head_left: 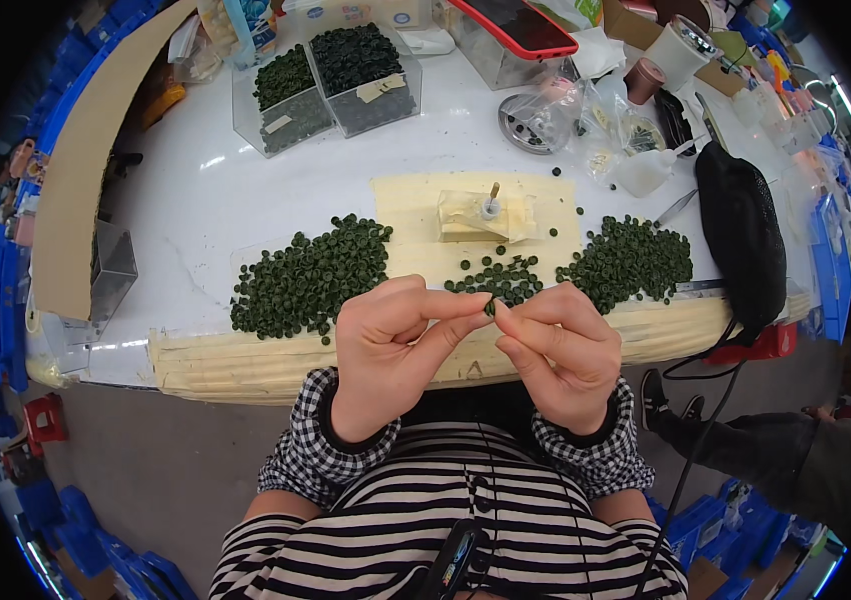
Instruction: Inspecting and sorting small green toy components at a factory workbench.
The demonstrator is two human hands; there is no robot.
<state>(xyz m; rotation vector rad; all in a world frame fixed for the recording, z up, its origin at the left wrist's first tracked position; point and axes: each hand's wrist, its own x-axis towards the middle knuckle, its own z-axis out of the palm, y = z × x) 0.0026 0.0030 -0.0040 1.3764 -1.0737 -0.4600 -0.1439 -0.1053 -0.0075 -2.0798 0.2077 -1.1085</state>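
Over the near edge of the table, my left hand [386, 350] and my right hand [571, 350] meet fingertip to fingertip. Pinched between them is a small dark green round cap [491, 308], partly hidden by the fingers. Just beyond the fingertips lies a loose scatter of like caps [498, 280]. A large heap of green caps [311, 275] spreads beside my left hand, and another heap [628, 260] lies past my right hand. Behind the scatter stands a tape-wrapped block [466, 217] with a short upright peg [494, 195].
Two clear bins [371, 105] of green pieces stand at the back left. A cardboard sheet [81, 170] rises at the left. A black mesh pouch [741, 235], tweezers [677, 207], a squeeze bottle [646, 172] and a red-cased phone [521, 28] lie rightward. Another person's leg [746, 450] shows at right.
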